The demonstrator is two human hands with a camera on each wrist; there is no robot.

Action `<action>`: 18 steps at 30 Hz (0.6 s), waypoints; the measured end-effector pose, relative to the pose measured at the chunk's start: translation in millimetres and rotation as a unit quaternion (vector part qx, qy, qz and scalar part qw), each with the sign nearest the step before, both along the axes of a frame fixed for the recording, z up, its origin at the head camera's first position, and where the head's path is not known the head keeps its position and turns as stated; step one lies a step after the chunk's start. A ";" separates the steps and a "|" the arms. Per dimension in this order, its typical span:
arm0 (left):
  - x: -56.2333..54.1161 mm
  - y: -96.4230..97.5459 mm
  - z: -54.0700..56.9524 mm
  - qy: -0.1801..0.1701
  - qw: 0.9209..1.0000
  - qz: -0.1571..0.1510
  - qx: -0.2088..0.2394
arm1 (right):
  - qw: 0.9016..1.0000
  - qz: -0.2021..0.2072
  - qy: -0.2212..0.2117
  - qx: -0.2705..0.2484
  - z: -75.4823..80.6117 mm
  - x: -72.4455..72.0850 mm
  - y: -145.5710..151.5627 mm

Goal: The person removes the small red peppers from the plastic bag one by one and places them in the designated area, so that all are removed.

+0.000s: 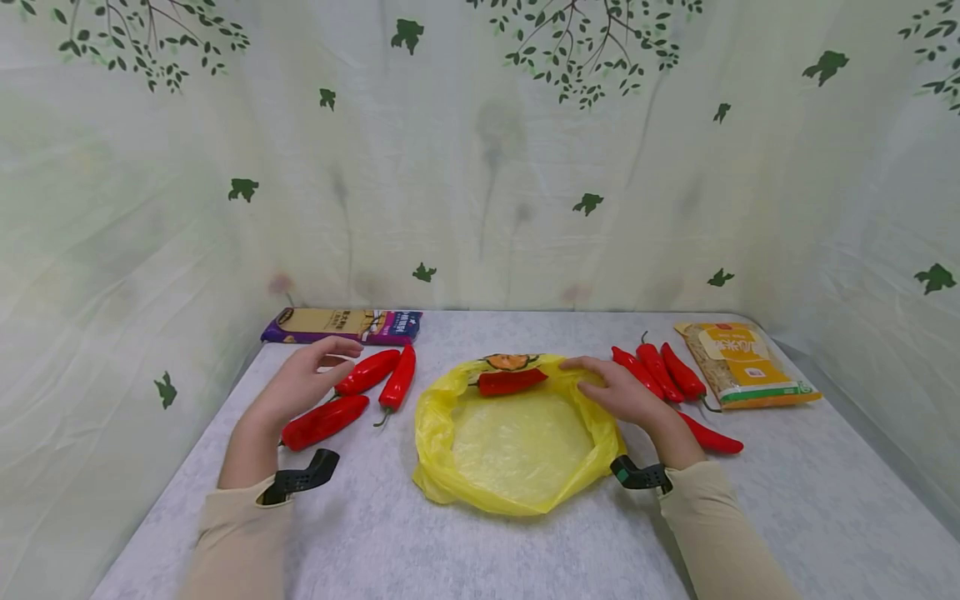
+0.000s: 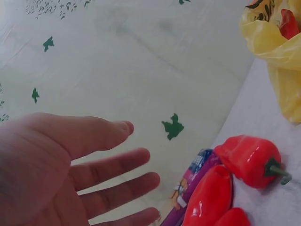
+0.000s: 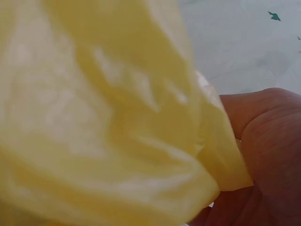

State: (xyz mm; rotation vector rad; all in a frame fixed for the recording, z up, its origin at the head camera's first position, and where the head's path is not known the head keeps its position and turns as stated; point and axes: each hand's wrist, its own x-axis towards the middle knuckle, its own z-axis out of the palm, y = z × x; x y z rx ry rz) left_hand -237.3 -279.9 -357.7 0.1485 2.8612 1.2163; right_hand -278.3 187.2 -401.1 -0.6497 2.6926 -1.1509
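Note:
A yellow plastic bag [image 1: 517,500] stands with its mouth spread wide on the table. One red chili pepper [image 1: 512,382] lies at the far inner side of that mouth. My right hand [image 1: 626,396] is at the bag's right rim, fingers extended over it; in the right wrist view the plastic hides most of them. On the left, my left hand [image 1: 303,379] hovers with loose, spread fingers and nothing in them. Close to it lie three peppers, among them a large red pepper [image 1: 324,422] and a slimmer one [image 1: 397,383]. The left wrist view shows its palm and separated fingers [image 2: 124,188].
Behind the left peppers lies a purple and tan packet [image 1: 341,327]. Several red peppers [image 1: 681,372] are grouped beyond the right hand, next to an orange and yellow bag of grain [image 1: 750,364]. A leaf-patterned curtain [image 1: 480,208] closes off the back and sides.

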 end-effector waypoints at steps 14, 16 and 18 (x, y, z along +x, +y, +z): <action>-6.1 45.3 2.2 0.104 0.994 -0.010 0.045 | 1.000 -0.003 -0.005 -0.002 1.8 0.8 0.0; -6.2 53.6 1.1 0.109 0.993 -0.018 0.047 | 1.000 -0.004 -0.007 0.000 2.0 1.1 0.0; -5.8 61.0 -0.1 0.107 0.993 -0.025 0.049 | 1.000 -0.003 -0.007 0.000 2.0 1.3 0.1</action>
